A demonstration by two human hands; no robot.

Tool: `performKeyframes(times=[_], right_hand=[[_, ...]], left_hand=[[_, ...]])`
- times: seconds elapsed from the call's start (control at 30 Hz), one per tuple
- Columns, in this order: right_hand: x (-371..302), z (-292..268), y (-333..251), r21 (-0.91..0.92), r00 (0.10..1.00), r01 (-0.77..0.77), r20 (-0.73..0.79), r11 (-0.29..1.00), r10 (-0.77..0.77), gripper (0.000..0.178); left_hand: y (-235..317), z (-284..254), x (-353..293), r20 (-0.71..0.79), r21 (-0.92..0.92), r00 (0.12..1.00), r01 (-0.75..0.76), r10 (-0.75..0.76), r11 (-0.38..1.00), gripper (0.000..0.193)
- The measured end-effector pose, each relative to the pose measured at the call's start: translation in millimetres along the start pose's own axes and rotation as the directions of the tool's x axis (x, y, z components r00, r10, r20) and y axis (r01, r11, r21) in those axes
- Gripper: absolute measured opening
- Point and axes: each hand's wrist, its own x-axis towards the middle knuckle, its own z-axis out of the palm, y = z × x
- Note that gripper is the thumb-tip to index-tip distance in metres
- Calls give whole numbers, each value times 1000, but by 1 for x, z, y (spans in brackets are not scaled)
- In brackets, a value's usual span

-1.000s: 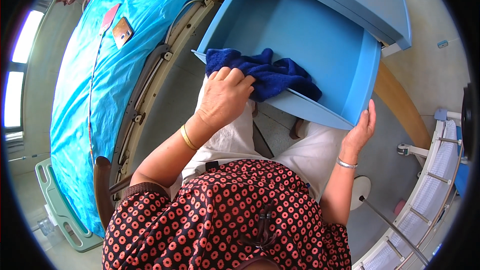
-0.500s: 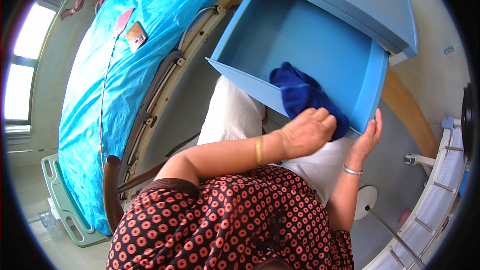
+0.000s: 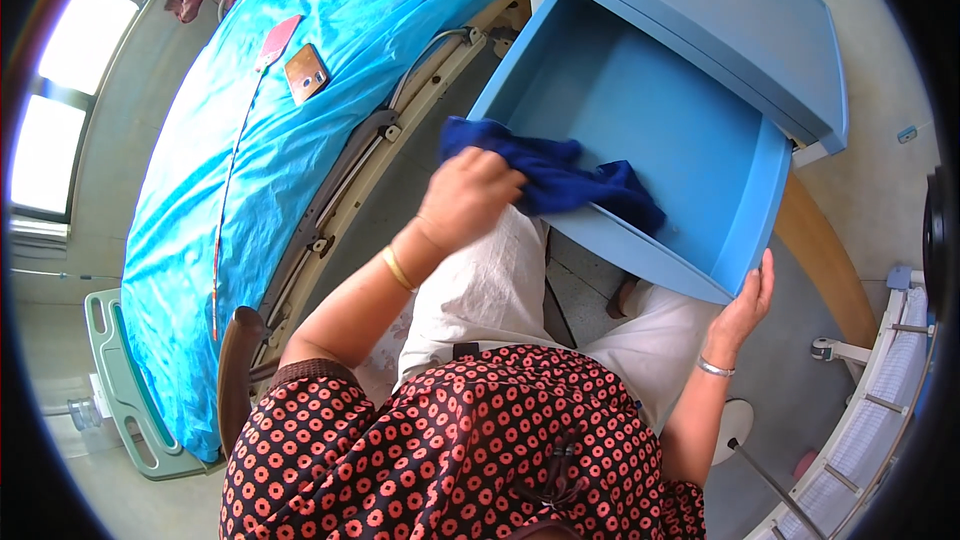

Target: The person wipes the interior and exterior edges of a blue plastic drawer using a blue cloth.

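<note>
Head view: rested right hand (image 3: pixel 742 308), fingers straight and unclosed, against the front right corner of the blue drawer (image 3: pixel 650 258). Closed left hand (image 3: pixel 468 198) on the left end of the dark blue cloth (image 3: pixel 560 175), draped over the front edge. Looked light, soft, limp; probably best gripped bunched. Shifted leftward since the earlier frame, from near that corner.
</note>
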Motion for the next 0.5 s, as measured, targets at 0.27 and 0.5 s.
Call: performKeyframes(times=[0.27, 0.5], right_hand=[[1, 1, 5, 4, 1000, 17, -22, 1000, -17, 37], [3, 0, 6, 8, 999, -3, -53, 1000, 4, 37]], left_hand=[[-11, 3, -12, -197, 71, 961, 213, -196, 975, 12], [41, 20, 6, -110, -60, 988, 104, -110, 993, 21]])
